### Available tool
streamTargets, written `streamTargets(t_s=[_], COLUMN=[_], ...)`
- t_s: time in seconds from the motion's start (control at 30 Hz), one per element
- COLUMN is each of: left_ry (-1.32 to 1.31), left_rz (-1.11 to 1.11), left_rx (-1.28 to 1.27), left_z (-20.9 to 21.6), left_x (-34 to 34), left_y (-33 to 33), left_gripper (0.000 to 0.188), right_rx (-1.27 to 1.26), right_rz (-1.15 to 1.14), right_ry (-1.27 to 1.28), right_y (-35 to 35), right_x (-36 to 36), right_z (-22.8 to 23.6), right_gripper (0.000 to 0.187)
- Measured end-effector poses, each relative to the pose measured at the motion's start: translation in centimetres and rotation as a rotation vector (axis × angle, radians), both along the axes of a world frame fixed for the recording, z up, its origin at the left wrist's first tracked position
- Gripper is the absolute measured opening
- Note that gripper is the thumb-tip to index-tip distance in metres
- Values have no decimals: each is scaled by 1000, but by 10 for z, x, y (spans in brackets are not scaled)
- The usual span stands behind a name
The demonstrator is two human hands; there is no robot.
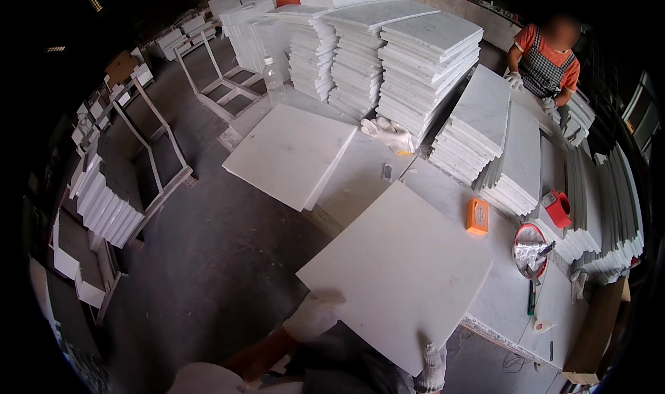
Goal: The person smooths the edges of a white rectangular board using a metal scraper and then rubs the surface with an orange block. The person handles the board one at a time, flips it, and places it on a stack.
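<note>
Soft light brightens the nearest slab (402,269); the dim fisheye view bends, blackening rimward.

No readable lettering, only dark print (476,217) too small for reading on the orange box (477,210)

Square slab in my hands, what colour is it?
The slab is white with a few faint greyish marks, seen best in the head view.

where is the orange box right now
Right of centre in the head view, the orange box sits on the bench, just beyond the right corner of the held tile, left of the red-rimmed dish.
</note>
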State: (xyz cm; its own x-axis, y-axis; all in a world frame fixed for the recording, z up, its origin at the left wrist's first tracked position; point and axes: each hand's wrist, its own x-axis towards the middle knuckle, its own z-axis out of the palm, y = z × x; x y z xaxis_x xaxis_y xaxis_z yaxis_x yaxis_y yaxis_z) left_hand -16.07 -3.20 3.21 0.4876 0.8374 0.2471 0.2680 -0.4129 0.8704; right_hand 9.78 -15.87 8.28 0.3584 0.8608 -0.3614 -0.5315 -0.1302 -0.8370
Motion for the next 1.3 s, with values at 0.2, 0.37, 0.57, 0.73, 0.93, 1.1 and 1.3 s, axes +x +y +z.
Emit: streamTargets(t_s=[0.2,0.37,0.57,0.73,0.93,1.1,1.3], left_ry=[-345,-1043,-1176,-1222,-1207,-1099,-661], left_rz=[304,310,150,159,196,250,515], left_rx=[-219,-645,-661,-631,-646,-609,-938], left_z=[-10,25,42,22,12,-11,39], left_x=[-53,-84,-134,-167,-182,-213,-214], left_y=[46,105,182,243,287,308,316], left_gripper=[26,30,39,39,38,40,27], right_rx=[18,77,33,68,114,79,-116], right_rz=[332,626,770,833,858,845,958], right_ry=[111,162,226,224,227,223,6], right_y=[69,168,275,343,388,401,402], right_x=[3,-32,-84,-118,-130,-145,-151], right_z=[-20,-12,-16,-9,-15,-19,-13], right_gripper=[69,58,52,52,56,58,68])
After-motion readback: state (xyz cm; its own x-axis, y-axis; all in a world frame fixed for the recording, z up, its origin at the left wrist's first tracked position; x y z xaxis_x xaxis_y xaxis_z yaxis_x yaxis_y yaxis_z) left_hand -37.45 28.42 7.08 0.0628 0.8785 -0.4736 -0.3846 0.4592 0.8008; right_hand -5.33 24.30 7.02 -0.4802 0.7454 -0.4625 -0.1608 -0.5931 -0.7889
